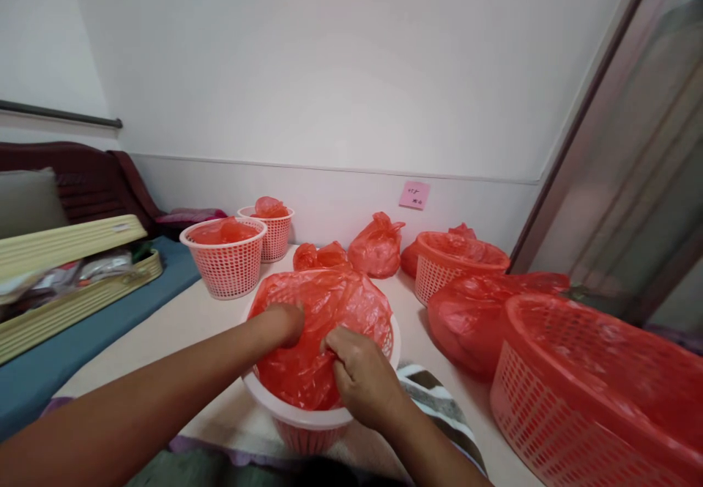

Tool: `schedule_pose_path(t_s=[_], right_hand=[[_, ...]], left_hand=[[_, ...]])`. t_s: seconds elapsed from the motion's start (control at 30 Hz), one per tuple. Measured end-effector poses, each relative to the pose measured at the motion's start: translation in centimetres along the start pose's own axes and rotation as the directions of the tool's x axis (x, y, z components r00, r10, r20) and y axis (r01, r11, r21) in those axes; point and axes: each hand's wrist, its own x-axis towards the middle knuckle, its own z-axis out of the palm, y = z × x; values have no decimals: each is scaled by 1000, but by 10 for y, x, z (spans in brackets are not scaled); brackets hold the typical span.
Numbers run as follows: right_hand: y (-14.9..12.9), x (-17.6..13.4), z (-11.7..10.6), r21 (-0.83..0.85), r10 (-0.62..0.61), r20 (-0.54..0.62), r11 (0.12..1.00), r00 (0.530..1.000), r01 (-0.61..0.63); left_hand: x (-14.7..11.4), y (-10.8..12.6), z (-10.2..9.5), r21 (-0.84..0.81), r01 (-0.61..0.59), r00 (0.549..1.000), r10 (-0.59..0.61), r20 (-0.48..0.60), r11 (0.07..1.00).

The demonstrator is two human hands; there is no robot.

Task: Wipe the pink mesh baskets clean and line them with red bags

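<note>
A white plastic basket (310,419) with slotted walls stands in front of me on the pale bed cover. Inside it spreads a red plastic bag (329,296), draped up over the far rim. My right hand (359,373) is closed, thumb and fingers pinching the bag's film near the right side of the rim. Over the left part of the basket, my left hand (285,324) reaches into the red bag. Its fingers are mostly hidden by the wrist and the film, so their grip does not show.
Two pink lattice baskets (228,264) with red bags stand at the back left. Tied red bags (376,245) sit by the wall. To the right are a large red basket (571,392), a bulging red bag (477,322) and a striped cloth (439,399). A yellow case (110,282) lies far left.
</note>
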Motion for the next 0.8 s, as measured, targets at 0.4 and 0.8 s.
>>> schedule_pose_path(t_s=[0.4, 0.8], right_hand=[[22, -14, -10, 149, 6, -243, 988, 970, 31], [46, -22, -52, 188, 135, -507, 981, 851, -44]], left_hand=[[-115, 51, -32, -248, -230, 973, 231, -27, 941], [-120, 28, 15, -207, -268, 916, 183, -357, 941]])
